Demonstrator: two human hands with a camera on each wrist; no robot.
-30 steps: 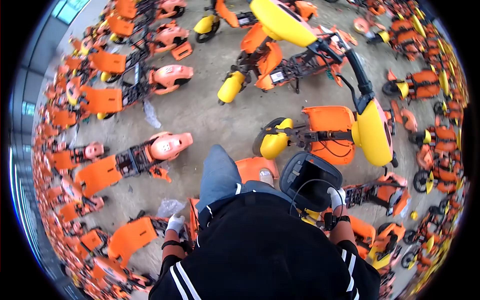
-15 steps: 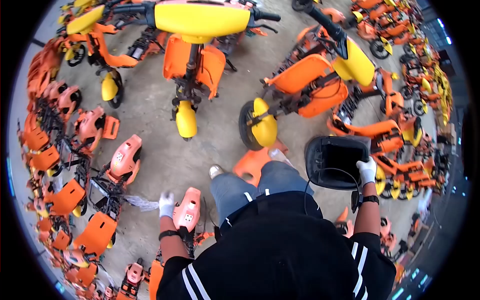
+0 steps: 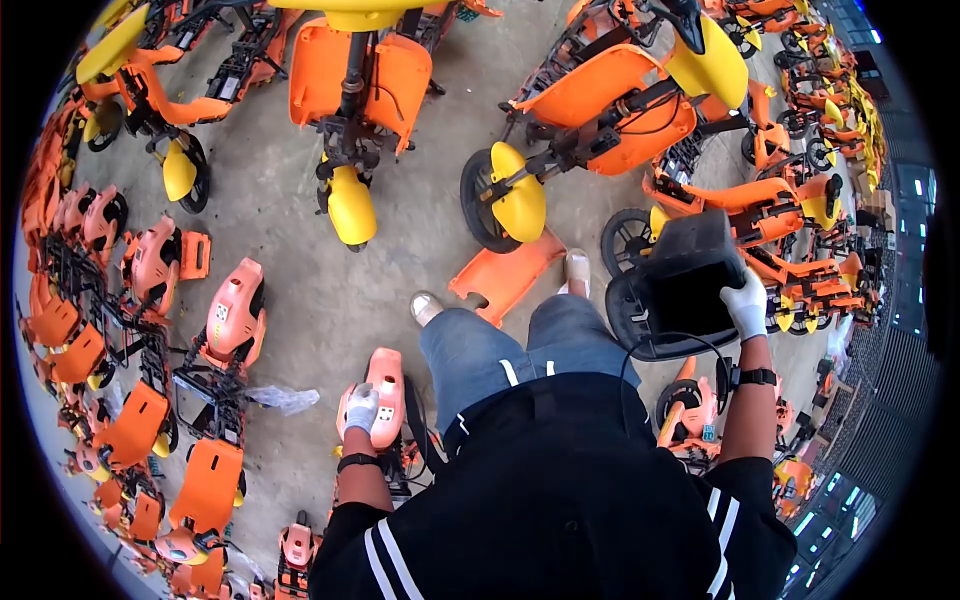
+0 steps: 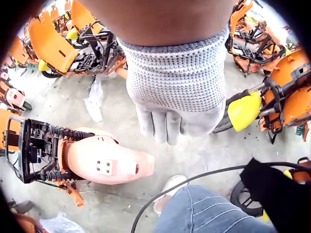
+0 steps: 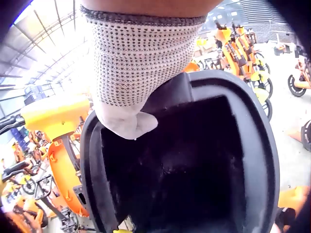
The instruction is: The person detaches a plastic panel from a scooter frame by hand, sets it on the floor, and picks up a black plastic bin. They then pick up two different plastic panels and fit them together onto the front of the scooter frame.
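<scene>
My gloved right hand [image 3: 745,303] grips the rim of a black plastic basket [image 3: 690,248], which it carries out to my right, tilted with its mouth towards me. In the right wrist view the thumb lies over the inside edge of the basket [image 5: 266,141], and the other fingers are hidden behind the wall. My left hand [image 3: 361,408], in a white glove, hangs with loose fingers and holds nothing. From the head it overlaps a pink rear cover [image 3: 388,385] of a stripped scooter; the left wrist view shows that cover [image 4: 104,160] below the hand [image 4: 175,97].
An orange panel [image 3: 508,278] lies on the concrete by my feet. Ahead stand scooters with yellow front fenders [image 3: 518,195] and orange bodies. Stripped scooter frames line the left, beside a clear plastic wrapper [image 3: 285,398]. A black cable [image 4: 189,179] loops across my front.
My view has turned to the right and the scooters have shifted across it. The basket is still in my right hand, now tilted more. My left hand has moved over the pink cover.
</scene>
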